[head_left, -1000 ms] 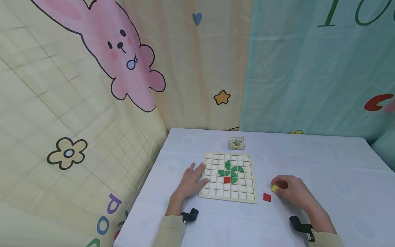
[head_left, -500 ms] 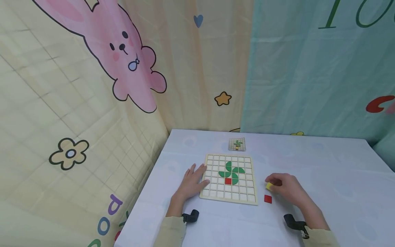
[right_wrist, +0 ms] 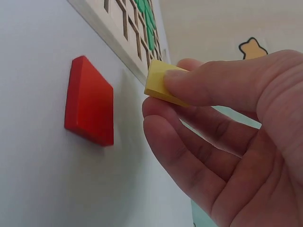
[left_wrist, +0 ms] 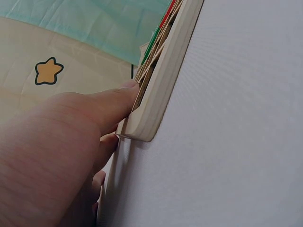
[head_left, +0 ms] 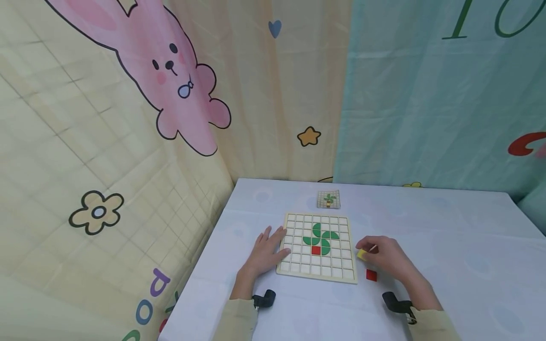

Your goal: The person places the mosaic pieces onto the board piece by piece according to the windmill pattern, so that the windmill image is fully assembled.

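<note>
A wooden grid board [head_left: 298,263] lies on the white table, with green quarter-round tiles [head_left: 326,246] forming a pinwheel and one red square tile [head_left: 316,250] set below its centre. My left hand [head_left: 265,253] rests along the board's left edge, fingers spread and thumb on the rim, as the left wrist view shows. Right of the board, my right hand [head_left: 386,255] pinches a yellow square tile [right_wrist: 160,81] between thumb and fingers, close to the board's right edge. A loose red square tile [right_wrist: 90,104] lies on the table just below that hand.
Behind the board lies a small pattern card [head_left: 328,199] showing a similar green pinwheel. The white table [head_left: 460,237] reaches back to printed curtains [head_left: 418,94]. A wrist camera [head_left: 264,298] sits on the left wrist, and another black camera [head_left: 397,303] on the right.
My right hand has moved left with the yellow tile, from beyond the loose red tile to near the board's edge. The left hand stays on the board. The head view shifted slightly.
</note>
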### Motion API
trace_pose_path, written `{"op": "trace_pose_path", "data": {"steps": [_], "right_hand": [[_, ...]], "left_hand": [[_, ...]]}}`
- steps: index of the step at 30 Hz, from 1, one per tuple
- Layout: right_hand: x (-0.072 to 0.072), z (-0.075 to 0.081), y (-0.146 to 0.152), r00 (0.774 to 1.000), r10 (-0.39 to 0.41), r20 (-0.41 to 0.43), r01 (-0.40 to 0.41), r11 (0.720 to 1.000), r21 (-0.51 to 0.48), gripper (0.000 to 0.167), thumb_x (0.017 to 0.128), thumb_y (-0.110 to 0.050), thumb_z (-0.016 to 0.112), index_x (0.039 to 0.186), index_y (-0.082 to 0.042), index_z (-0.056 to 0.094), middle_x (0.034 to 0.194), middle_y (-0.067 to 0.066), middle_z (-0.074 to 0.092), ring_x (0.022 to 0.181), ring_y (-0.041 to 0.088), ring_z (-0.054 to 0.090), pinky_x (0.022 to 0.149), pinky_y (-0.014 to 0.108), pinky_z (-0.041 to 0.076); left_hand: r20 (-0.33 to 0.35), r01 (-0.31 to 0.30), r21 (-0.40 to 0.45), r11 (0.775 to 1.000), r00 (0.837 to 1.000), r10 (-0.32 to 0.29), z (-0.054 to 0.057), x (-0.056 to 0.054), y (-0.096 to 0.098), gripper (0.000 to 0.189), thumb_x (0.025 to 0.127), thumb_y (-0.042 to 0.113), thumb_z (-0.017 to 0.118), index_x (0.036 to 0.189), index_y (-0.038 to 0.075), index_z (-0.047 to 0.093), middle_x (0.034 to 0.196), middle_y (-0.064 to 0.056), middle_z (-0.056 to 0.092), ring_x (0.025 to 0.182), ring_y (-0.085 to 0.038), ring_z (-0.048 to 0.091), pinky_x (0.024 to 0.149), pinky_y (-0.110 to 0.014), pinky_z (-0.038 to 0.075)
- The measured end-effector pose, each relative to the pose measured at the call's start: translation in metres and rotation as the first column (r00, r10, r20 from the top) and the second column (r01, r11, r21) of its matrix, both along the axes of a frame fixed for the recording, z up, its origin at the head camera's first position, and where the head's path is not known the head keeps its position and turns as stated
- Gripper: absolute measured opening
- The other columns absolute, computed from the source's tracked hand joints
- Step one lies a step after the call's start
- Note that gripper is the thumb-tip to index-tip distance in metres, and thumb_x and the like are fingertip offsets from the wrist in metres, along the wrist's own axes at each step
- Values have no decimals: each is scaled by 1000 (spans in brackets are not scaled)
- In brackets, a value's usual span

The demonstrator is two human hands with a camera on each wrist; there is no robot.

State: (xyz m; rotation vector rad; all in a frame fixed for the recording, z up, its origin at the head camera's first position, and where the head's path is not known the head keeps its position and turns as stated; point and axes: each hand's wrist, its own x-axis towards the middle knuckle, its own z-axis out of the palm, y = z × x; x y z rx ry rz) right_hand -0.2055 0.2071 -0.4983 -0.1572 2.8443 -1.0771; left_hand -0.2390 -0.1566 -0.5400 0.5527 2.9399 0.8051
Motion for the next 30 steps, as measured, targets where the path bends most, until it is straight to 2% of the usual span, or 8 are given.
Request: {"op": "trace_pose_path", "data": {"steps": [16, 24, 30], "right_hand": [[-5, -1, -19, 1000, 8, -17, -8, 1000, -5, 17, 87, -7, 74, 102, -16, 77, 94, -1, 67, 83, 19, 59, 70, 31, 53], [-8, 1, -30, 1000, 13, -22, -13, 1000, -16, 17, 88, -6, 75, 101, -16, 77, 95, 0, 67, 82, 19, 59, 70, 30, 55], [-11, 1, -37, 998, 45, -40, -47, 998, -32, 17, 88, -6, 74, 101, -16, 77, 95, -1, 67, 81, 18, 59, 71, 30, 54]], "left_hand": [[-6, -8, 5, 1000, 1000, 8, -1, 0, 1, 68, 101, 48, 56, 158, 17, 36, 164, 0, 29, 154, -32, 7, 123, -52, 6], [3, -9, 4, 1000, 1000, 9, 3, 2, 2, 67, 101, 46, 57, 158, 16, 37, 164, -1, 29, 153, -33, 7, 123, -53, 6], [7, -5, 8, 1000, 1000, 5, 3, 2, 2, 68, 101, 46, 56, 158, 16, 36, 164, -2, 29, 153, -34, 7, 122, -53, 6]]}}
